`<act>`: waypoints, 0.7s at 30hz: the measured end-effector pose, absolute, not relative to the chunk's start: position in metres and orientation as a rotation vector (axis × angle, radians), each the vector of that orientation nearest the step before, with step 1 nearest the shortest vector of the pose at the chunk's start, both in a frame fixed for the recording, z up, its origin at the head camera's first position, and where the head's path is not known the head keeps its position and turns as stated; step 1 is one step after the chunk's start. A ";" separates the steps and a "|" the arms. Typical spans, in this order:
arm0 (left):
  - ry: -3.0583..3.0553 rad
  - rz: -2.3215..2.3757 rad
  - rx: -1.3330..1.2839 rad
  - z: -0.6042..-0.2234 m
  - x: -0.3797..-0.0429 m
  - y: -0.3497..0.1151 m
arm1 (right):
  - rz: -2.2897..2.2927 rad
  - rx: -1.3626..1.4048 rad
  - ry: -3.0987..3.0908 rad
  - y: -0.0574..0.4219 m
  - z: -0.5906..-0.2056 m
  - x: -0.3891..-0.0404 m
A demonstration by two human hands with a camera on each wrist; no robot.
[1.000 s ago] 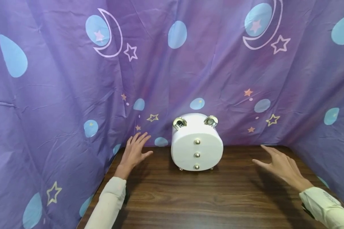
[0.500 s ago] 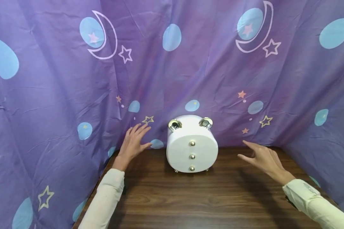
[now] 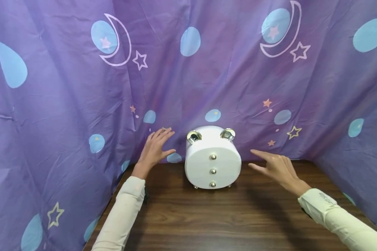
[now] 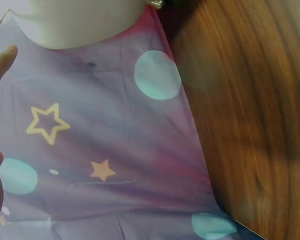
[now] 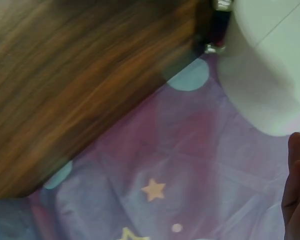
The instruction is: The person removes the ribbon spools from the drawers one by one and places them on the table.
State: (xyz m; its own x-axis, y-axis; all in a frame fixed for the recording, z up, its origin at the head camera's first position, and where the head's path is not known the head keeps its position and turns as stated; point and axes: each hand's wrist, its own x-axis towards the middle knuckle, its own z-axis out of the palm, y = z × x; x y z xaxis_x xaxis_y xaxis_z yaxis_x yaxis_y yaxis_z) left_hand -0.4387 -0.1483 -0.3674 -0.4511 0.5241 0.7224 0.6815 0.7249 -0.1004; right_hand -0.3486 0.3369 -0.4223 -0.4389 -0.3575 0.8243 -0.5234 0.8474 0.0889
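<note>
Flanking the white box [image 3: 207, 164] over the wooden table [image 3: 213, 216], both hands hold nothing: the left hand [image 3: 152, 150] has its fingers spread, the right hand [image 3: 279, 169] its thumb parted from straight fingers. The box stands between them, rightward of the left hand and leftward of the right, its oval face wider than tall, that width running hand to hand. The right looks slightly nearer; neither visibly touches. Since half a second ago both have closed in, the right more, while the box stays at the table's far end, before the purple curtain [image 3: 235, 83]
</note>
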 end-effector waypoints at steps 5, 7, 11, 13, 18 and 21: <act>-2.188 -0.259 -0.940 -0.364 -0.439 -0.139 | 0.249 0.696 -2.036 0.310 -0.421 -0.355; -2.198 -0.249 -0.950 -0.362 -0.439 -0.135 | 0.266 0.716 -2.018 0.299 -0.420 -0.356; -2.210 -0.214 -0.968 -0.355 -0.440 -0.126 | 0.270 0.760 -2.006 0.279 -0.418 -0.356; -2.196 -0.191 -0.984 -0.352 -0.442 -0.121 | 0.264 0.784 -1.996 0.271 -0.417 -0.356; -2.172 -0.167 -1.022 -0.345 -0.447 -0.111 | 0.289 0.836 -1.959 0.254 -0.416 -0.361; -2.185 -0.175 -1.037 -0.341 -0.449 -0.104 | 0.303 0.847 -1.946 0.244 -0.416 -0.366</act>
State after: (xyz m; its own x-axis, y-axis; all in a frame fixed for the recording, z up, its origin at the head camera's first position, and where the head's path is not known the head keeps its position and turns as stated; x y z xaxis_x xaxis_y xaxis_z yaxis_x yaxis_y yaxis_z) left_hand -0.4491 -0.1041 -0.3412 -0.4330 0.6285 0.6462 0.7232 0.6701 -0.1672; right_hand -0.3658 0.2438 -0.4161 -0.3012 -0.4342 0.8490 -0.6718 0.7285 0.1342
